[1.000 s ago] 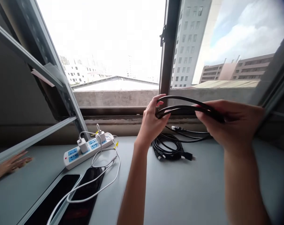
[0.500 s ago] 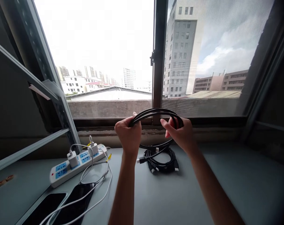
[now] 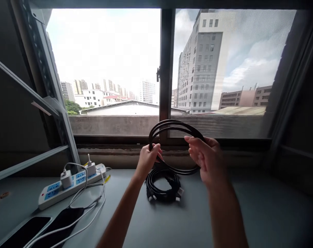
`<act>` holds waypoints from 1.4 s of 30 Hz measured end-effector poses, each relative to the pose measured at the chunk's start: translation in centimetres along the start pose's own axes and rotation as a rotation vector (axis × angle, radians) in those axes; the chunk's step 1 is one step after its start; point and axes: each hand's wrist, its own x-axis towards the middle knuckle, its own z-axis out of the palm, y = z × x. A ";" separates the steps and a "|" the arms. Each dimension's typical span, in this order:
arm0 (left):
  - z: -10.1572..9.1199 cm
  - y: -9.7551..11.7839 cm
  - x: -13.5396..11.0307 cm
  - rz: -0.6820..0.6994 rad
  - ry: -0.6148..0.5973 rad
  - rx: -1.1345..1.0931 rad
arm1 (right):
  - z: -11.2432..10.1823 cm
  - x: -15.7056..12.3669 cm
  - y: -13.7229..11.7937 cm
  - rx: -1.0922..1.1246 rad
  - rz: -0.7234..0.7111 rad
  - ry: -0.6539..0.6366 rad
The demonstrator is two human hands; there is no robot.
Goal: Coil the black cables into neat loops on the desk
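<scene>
A looped black cable is held up in front of the window, above the desk. My left hand is closed round the left side of its loops, thumb on top. On the right side, my right hand grips the same loops with its fingers curled in. Below the held loops, a coil of black cables lies on the desk, with several rectangular plugs showing at its front. One plug with a pale metal end sits at the coil's right edge. My hands stay apart from that coil.
To the left, a white power strip holds two white chargers, with white cables trailing forward. Two dark phones lie at the lower left. Metal shelf posts flank the desk, and a window frame stands behind.
My view has shifted, so the desk things appear lower and further left. The held loops have turned more upright and rounder, my left hand now lower than my right.
</scene>
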 end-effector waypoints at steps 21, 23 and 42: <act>0.0 1.0 -0.6 0.041 0.227 -0.227 | -2.1 3.3 3.5 -0.225 0.065 -0.232; 0.0 1.0 -0.7 0.044 0.207 -0.168 | -1.7 2.9 3.2 -0.137 0.101 -0.300; 1.1 -0.5 -1.4 -0.198 -0.326 -0.145 | -0.7 1.7 1.3 0.466 0.016 -0.195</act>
